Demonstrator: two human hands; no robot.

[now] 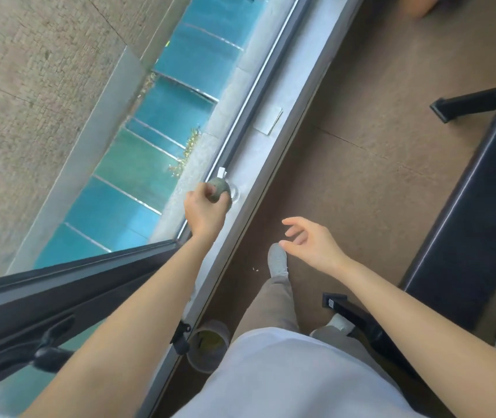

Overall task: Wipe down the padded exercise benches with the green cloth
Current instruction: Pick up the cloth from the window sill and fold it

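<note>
My left hand [206, 211] is stretched out over the grey window sill [273, 140] and grips a balled-up green cloth [220, 190]. A clear spray bottle [231, 188] with a white nozzle stands on the sill right behind the cloth, mostly hidden by it. My right hand [310, 239] hovers over the brown floor with its fingers loosely spread and holds nothing. A black padded exercise bench [475, 212] stretches along the right side, apart from both hands.
A white card [269, 120] lies further along the sill. An open window frame with a black handle [53, 342] juts in at lower left. A round cup-like container [207, 345] sits by the sill near my legs. Black bench legs [469, 101] cross the floor.
</note>
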